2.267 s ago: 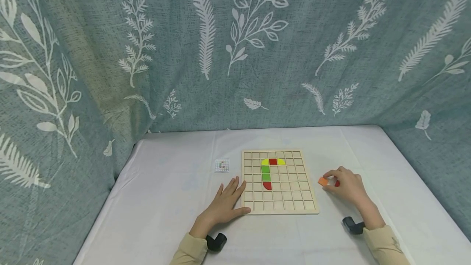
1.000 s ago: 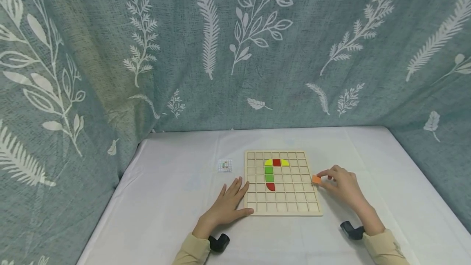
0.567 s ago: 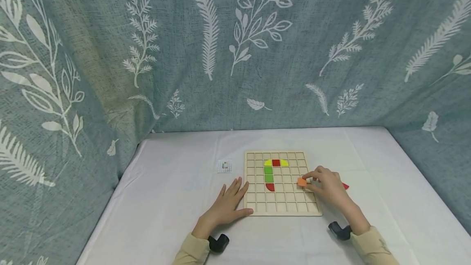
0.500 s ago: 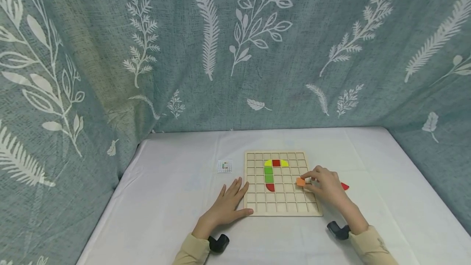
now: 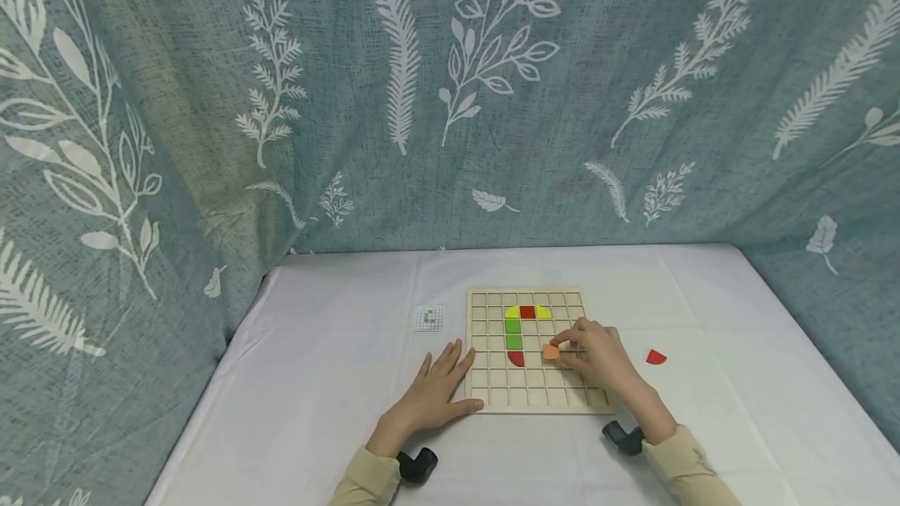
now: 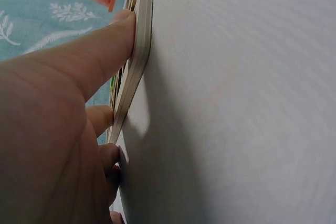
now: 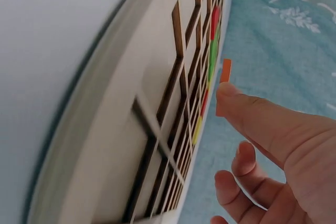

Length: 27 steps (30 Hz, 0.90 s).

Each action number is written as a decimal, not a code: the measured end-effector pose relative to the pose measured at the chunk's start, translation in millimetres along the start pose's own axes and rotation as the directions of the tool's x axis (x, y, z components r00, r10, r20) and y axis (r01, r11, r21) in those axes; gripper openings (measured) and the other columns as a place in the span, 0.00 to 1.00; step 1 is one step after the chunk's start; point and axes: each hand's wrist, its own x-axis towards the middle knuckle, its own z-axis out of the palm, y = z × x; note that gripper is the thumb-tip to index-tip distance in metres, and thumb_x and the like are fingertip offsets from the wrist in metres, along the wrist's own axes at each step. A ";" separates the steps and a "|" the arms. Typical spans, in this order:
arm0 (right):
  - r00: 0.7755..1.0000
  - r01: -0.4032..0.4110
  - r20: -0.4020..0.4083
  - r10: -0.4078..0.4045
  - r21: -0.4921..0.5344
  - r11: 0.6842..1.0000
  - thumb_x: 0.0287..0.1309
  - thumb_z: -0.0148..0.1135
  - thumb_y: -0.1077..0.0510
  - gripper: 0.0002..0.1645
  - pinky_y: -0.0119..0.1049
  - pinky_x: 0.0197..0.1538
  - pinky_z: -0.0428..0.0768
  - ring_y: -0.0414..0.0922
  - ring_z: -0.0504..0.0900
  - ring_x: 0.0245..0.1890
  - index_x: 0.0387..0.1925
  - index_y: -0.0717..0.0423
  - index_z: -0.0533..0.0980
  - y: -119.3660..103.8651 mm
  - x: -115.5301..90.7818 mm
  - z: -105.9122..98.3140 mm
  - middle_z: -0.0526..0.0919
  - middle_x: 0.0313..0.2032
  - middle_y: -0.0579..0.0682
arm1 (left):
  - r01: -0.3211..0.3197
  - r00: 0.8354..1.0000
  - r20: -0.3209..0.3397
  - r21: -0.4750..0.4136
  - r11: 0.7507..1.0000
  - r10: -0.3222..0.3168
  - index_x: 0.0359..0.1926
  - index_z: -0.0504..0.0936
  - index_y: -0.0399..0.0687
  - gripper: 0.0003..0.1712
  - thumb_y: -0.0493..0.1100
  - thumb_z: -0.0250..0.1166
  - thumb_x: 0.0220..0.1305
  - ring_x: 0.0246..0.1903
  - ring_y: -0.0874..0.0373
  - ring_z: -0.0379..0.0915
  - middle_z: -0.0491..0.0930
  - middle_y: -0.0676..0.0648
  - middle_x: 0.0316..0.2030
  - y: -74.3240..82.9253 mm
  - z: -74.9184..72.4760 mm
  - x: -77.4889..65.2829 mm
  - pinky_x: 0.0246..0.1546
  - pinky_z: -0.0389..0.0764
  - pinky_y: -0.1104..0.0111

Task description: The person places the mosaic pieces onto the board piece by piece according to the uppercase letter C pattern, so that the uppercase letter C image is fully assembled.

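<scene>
My right hand (image 5: 598,354) pinches an orange square tile (image 5: 551,352) between thumb and fingers. In the right wrist view the tile (image 7: 226,72) stands a little off the wooden grid board (image 7: 152,77). My left hand (image 5: 430,397) lies with fingers spread on the left edge of the board (image 5: 492,404), thumb at its lower left corner. Set in the grid are two yellow quarter-round tiles, one of them at the left (image 5: 512,312), a red square tile (image 5: 527,312), two green square tiles (image 5: 514,334) and a red quarter-round tile (image 5: 516,358).
A small card with a printed grid pattern (image 5: 429,318) lies left of the board. On the white tablecloth (image 5: 316,350) to the right sits a loose red quarter-round tile (image 5: 656,357). A blue-green leaf-patterned curtain (image 5: 436,100) hangs behind the table.
My right hand has carried the orange tile leftward from the cloth to over the board's middle. The loose red tile at the right is now uncovered. My left hand stays on the board's edge.
</scene>
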 end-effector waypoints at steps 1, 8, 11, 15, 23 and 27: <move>1.000 0.004 0.003 -0.004 -0.001 1.000 0.43 0.73 0.55 0.13 0.37 0.38 0.60 0.36 0.67 0.26 0.36 0.48 0.84 -1.5 0.7 1.1 0.70 0.24 0.40 | 0.001 1.000 -0.001 0.002 1.000 -0.001 0.71 0.53 0.43 0.46 0.61 0.57 0.60 0.71 0.44 0.37 0.44 0.37 0.71 0.0 0.2 -0.1 0.68 0.38 0.44; 0.999 0.000 0.032 0.000 -0.006 1.000 0.48 0.70 0.54 0.09 0.36 0.38 0.60 0.36 0.65 0.26 0.35 0.47 0.83 -8.9 6.3 10.0 0.71 0.25 0.39 | 0.003 1.000 -0.006 0.003 1.000 -0.003 0.71 0.53 0.44 0.46 0.61 0.57 0.60 0.71 0.45 0.37 0.44 0.37 0.71 -0.7 1.5 1.0 0.68 0.38 0.45; 0.999 0.007 0.038 -0.007 -0.008 1.000 0.48 0.70 0.55 0.08 0.36 0.37 0.60 0.36 0.65 0.26 0.34 0.47 0.83 -10.7 7.4 13.2 0.71 0.25 0.39 | 0.004 1.000 -0.005 0.007 1.000 -0.004 0.71 0.53 0.44 0.45 0.61 0.58 0.60 0.71 0.45 0.37 0.44 0.37 0.71 -0.2 1.2 0.8 0.68 0.38 0.45; 0.999 0.025 0.031 -0.025 -0.022 0.999 0.47 0.71 0.55 0.09 0.35 0.36 0.59 0.37 0.68 0.27 0.34 0.47 0.83 -11.4 7.5 17.0 0.71 0.25 0.40 | 0.003 1.000 -0.004 0.010 1.000 -0.003 0.71 0.53 0.43 0.46 0.61 0.58 0.60 0.71 0.44 0.37 0.45 0.37 0.71 -0.3 1.3 0.4 0.68 0.38 0.45; 0.999 0.029 0.045 -0.027 -0.037 0.999 0.46 0.71 0.54 0.09 0.34 0.35 0.58 0.36 0.65 0.25 0.33 0.46 0.84 -12.3 8.8 20.6 0.70 0.24 0.40 | -0.005 1.000 -0.004 0.009 1.000 0.005 0.71 0.53 0.44 0.46 0.61 0.58 0.60 0.71 0.45 0.37 0.44 0.38 0.71 -2.5 2.4 0.5 0.68 0.38 0.44; 0.998 0.012 0.062 -0.011 -0.018 1.000 0.46 0.71 0.54 0.10 0.34 0.34 0.57 0.37 0.63 0.24 0.34 0.46 0.84 -11.9 8.3 21.0 0.69 0.24 0.39 | -0.006 1.000 -0.004 0.011 1.000 0.006 0.71 0.53 0.44 0.46 0.61 0.57 0.60 0.71 0.45 0.36 0.44 0.38 0.71 -2.9 2.9 1.0 0.68 0.38 0.44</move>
